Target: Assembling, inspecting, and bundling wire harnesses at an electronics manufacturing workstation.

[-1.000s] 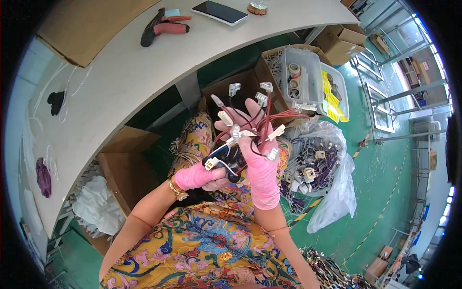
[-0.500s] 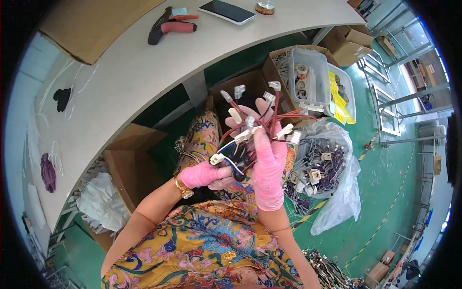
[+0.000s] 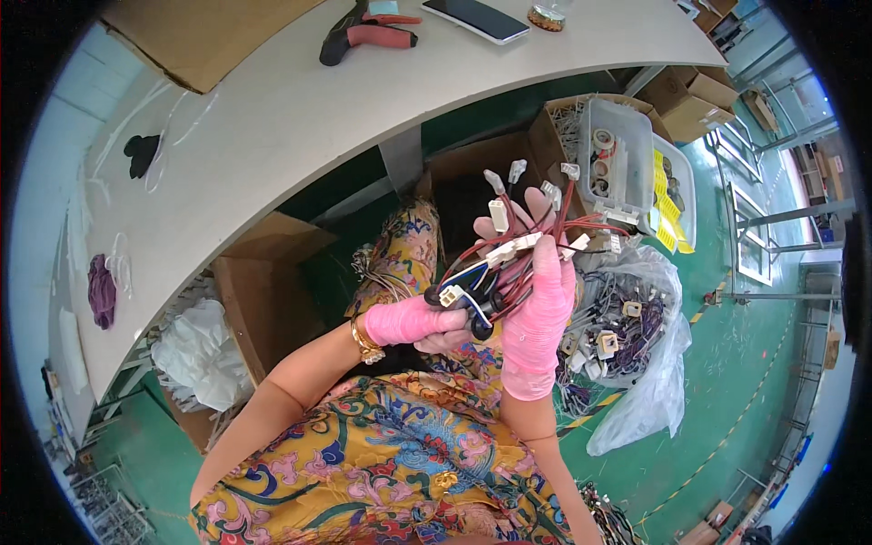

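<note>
A wire harness (image 3: 520, 265) with dark red, black, blue and white wires is bunched between my hands above my lap. White and clear plastic connectors fan out from its upper end. My right hand (image 3: 538, 313), in a pink glove, wraps the bundle from the right, with its thumb over the wires. From the left, my left hand (image 3: 420, 325), also gloved in pink, closes on the lower part beside a white connector (image 3: 451, 295) and a black wrapped section. The fingertips of my left hand are partly hidden behind the bundle.
A clear bag of harnesses (image 3: 627, 313) stands to my right. Beyond it are a plastic bin (image 3: 618, 150) with tape rolls and cardboard boxes. The curved white table (image 3: 263, 136) carries a red-handled tool (image 3: 372, 36) and a phone (image 3: 477, 18). An open carton (image 3: 259, 291) sits at left.
My view has shifted slightly, so the surroundings appear farther right. Both hands keep their hold on the harness, and its connectors have turned a little.
</note>
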`<state>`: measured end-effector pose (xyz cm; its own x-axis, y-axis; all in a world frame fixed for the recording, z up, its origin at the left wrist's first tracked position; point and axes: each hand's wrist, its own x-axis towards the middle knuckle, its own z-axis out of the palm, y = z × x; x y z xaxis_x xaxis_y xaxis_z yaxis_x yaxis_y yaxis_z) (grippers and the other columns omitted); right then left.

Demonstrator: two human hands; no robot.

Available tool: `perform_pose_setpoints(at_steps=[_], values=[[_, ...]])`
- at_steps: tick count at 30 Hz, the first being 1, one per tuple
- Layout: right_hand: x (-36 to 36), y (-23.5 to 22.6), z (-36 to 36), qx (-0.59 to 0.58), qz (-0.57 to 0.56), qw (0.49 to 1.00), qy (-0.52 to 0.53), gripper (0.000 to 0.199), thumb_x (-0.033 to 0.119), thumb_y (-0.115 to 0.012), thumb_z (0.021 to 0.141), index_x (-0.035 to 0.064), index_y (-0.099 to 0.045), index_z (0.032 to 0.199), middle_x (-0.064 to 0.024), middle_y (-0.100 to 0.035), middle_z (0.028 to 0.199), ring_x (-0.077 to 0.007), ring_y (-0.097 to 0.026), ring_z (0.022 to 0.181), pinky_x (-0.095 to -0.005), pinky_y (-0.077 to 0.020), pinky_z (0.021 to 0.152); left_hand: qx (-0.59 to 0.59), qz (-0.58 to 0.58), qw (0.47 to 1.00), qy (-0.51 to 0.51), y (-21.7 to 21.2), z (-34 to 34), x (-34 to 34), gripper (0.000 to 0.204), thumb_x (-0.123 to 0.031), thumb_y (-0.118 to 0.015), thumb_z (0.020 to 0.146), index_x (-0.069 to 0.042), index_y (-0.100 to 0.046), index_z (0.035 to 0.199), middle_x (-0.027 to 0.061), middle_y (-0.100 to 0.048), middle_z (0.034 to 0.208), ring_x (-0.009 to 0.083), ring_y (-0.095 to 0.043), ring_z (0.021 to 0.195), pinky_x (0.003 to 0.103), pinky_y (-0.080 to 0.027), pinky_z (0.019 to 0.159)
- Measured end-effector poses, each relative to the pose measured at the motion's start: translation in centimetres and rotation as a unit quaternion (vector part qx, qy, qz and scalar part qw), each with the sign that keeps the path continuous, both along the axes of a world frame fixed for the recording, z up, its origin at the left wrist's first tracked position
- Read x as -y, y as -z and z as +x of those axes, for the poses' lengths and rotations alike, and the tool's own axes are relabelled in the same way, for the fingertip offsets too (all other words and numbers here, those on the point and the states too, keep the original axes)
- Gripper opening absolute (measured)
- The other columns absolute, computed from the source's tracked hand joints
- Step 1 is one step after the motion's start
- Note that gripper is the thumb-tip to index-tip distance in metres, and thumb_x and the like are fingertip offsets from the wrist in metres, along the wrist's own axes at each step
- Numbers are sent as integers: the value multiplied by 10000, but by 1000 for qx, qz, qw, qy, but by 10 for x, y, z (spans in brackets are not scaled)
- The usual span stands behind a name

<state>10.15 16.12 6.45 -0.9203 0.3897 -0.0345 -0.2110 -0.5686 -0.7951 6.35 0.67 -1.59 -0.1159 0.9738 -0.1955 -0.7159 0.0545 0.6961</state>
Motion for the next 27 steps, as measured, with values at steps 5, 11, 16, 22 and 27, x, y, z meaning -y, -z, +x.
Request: perform_pose_setpoints(at_steps=[5,11,16,22,27], values=[[-1,-1,0,24,2,1000,9,550,334,-483,985,-31,-401,1388,-184,-562,1267,-261,-634,1040,-362,-535,849,-12,-12,1000,-10,-7,0,-3,330,-400,-537,974,-128,-503,791,-73,-387,570,33,-341,429,205,-232,379],[-4,4,0,32,0,999,16,567,375,-481,986,-21,-422,1387,-136,-574,1236,-232,-627,1041,-350,-516,867,-33,-8,999,-13,3,2,-1,362,-428,-557,964,-122,-493,782,-63,-390,568,37,-345,424,197,-250,373],[-4,7,-2,41,-24,999,18,568,381,-475,989,-18,-417,1389,-138,-564,1255,-237,-621,1055,-351,-518,868,-22,-39,999,-5,3,0,1,295,-377,-614,940,-96,-535,904,-71,-429,616,23,-377,471,192,-271,398],[-48,61,12,18,-54,997,-58,557,412,-421,1012,-40,-434,1338,-206,-486,1359,-291,-477,1269,-399,-390,1051,-11,-103,986,-132,4,-35,21,357,-143,-712,791,-33,-612,1115,-20,-600,767,53,-493,595,208,-384,522],[-64,167,82,-120,-256,851,-443,605,487,-407,1001,-36,-460,1300,-200,-492,1358,-232,-490,1254,-349,-396,1025,-67,22,957,-281,-52,-58,9,240,-228,-596,931,11,-580,932,-94,-356,527,20,-300,413,213,-202,411]])
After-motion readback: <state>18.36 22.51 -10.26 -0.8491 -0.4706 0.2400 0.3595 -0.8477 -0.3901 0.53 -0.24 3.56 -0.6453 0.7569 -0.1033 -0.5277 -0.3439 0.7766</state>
